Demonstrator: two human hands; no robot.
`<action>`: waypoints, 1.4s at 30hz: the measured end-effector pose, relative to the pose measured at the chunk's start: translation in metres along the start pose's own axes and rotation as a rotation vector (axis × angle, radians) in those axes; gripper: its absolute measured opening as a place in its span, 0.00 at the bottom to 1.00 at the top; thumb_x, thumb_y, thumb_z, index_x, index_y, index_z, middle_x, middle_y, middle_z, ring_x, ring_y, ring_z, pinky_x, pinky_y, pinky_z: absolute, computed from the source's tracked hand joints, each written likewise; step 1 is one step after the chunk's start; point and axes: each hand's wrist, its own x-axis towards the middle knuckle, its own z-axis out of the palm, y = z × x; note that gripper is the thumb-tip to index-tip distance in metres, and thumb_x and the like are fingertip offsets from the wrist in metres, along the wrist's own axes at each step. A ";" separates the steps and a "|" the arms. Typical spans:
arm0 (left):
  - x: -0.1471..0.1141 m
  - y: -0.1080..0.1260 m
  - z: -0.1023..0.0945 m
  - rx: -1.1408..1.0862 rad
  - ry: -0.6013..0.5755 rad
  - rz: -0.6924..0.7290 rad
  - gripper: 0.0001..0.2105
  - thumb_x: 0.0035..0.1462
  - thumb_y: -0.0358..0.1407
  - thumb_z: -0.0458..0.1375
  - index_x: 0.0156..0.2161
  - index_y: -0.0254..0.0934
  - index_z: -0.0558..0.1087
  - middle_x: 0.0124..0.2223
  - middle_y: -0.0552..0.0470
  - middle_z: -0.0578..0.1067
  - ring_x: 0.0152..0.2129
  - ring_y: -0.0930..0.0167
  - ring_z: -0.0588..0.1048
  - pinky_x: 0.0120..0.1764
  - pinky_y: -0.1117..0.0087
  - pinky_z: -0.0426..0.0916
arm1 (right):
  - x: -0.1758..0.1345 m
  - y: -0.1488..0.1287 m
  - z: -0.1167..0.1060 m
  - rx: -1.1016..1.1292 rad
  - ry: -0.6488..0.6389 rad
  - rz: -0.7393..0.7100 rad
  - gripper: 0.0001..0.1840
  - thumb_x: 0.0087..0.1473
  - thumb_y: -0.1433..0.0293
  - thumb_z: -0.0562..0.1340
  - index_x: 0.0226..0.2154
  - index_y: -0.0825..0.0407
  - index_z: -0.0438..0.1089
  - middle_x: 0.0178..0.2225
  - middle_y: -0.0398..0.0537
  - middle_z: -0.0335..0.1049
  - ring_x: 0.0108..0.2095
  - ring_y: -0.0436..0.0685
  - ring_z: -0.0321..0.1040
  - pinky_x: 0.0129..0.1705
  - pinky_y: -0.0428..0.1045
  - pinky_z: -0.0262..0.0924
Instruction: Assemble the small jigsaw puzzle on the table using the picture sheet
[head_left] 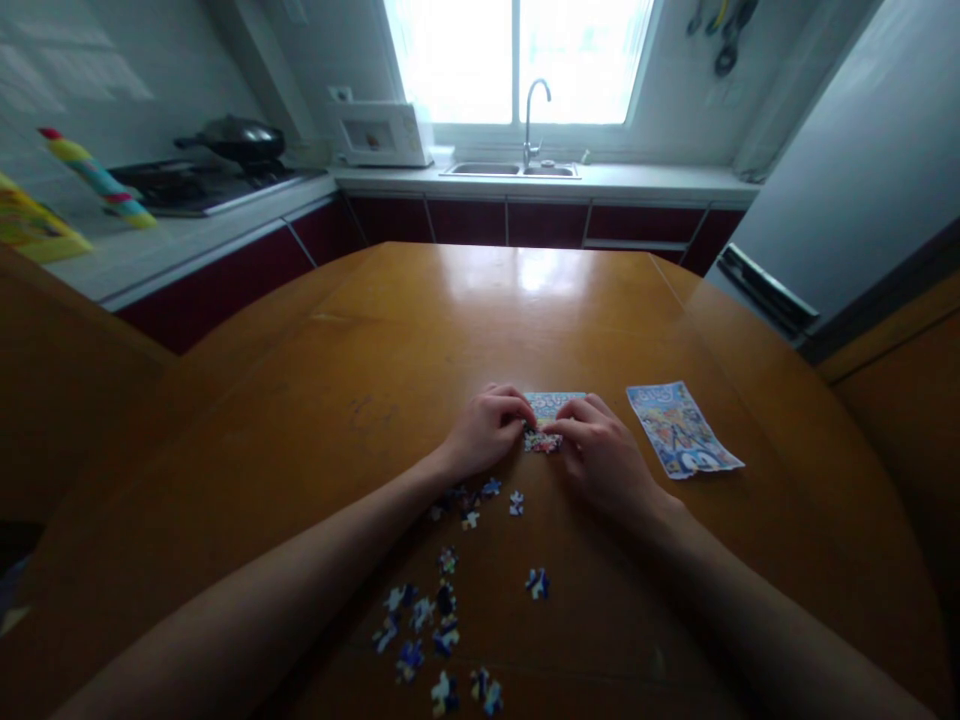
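A partly joined jigsaw puzzle (555, 402) lies on the wooden table between my two hands, its upper part light blue and its lower edge more colourful. My left hand (491, 430) has its fingers curled closed on the puzzle's left side. From the right, my right hand (604, 450) bends over the puzzle, finger and thumb closed together at its lower right part. Whether a single loose piece is between those fingertips cannot be made out. Both hands partly cover the puzzle. Closer to me lie a loose jigsaw piece (517, 503) and another jigsaw piece (537, 583).
A printed picture sheet (684, 430) lies right of my right hand. Several loose jigsaw pieces (422, 613) are scattered beside my left forearm. Beyond the wooden table (480, 320) are a sink (480, 170), a microwave (379, 135), a stove with a pan (244, 140) and a fridge (847, 180).
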 end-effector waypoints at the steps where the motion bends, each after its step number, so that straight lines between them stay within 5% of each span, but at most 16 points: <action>1: 0.000 0.000 0.000 0.007 -0.003 0.000 0.12 0.52 0.22 0.56 0.29 0.40 0.78 0.35 0.53 0.77 0.38 0.68 0.72 0.47 0.62 0.66 | -0.001 0.001 -0.001 0.004 -0.003 0.006 0.15 0.56 0.80 0.58 0.37 0.51 0.79 0.35 0.51 0.71 0.41 0.59 0.62 0.44 0.53 0.62; 8: -0.001 0.006 -0.001 0.068 -0.035 -0.001 0.06 0.54 0.28 0.60 0.32 0.41 0.79 0.37 0.52 0.78 0.39 0.67 0.72 0.47 0.62 0.67 | -0.006 0.001 -0.001 -0.014 -0.103 -0.049 0.13 0.59 0.75 0.60 0.37 0.46 0.80 0.36 0.50 0.70 0.40 0.58 0.61 0.42 0.53 0.61; 21: 0.000 0.009 -0.005 0.106 -0.085 0.015 0.02 0.54 0.34 0.64 0.32 0.42 0.80 0.38 0.52 0.77 0.40 0.65 0.71 0.47 0.60 0.66 | -0.006 0.004 0.003 0.076 -0.101 0.037 0.14 0.58 0.75 0.60 0.36 0.45 0.81 0.35 0.50 0.70 0.40 0.59 0.61 0.44 0.54 0.62; 29: 0.001 0.005 -0.004 -0.007 -0.047 0.010 0.09 0.57 0.28 0.57 0.34 0.41 0.80 0.37 0.51 0.77 0.39 0.67 0.71 0.47 0.61 0.66 | -0.006 0.006 -0.002 0.084 0.073 0.157 0.18 0.55 0.82 0.56 0.37 0.50 0.80 0.36 0.51 0.70 0.41 0.59 0.62 0.44 0.55 0.63; 35: 0.003 0.003 -0.005 -0.128 0.079 -0.078 0.09 0.55 0.25 0.56 0.34 0.37 0.79 0.35 0.49 0.74 0.36 0.68 0.72 0.39 0.67 0.67 | -0.008 0.000 0.003 0.065 -0.031 0.037 0.16 0.56 0.79 0.60 0.37 0.46 0.80 0.37 0.50 0.69 0.41 0.59 0.61 0.45 0.55 0.62; 42: 0.000 0.003 -0.005 0.018 -0.035 0.013 0.06 0.54 0.33 0.63 0.38 0.41 0.79 0.39 0.51 0.76 0.41 0.66 0.71 0.46 0.61 0.67 | -0.009 -0.002 0.007 0.040 -0.087 0.009 0.15 0.58 0.77 0.59 0.38 0.45 0.79 0.38 0.50 0.69 0.43 0.59 0.60 0.47 0.55 0.60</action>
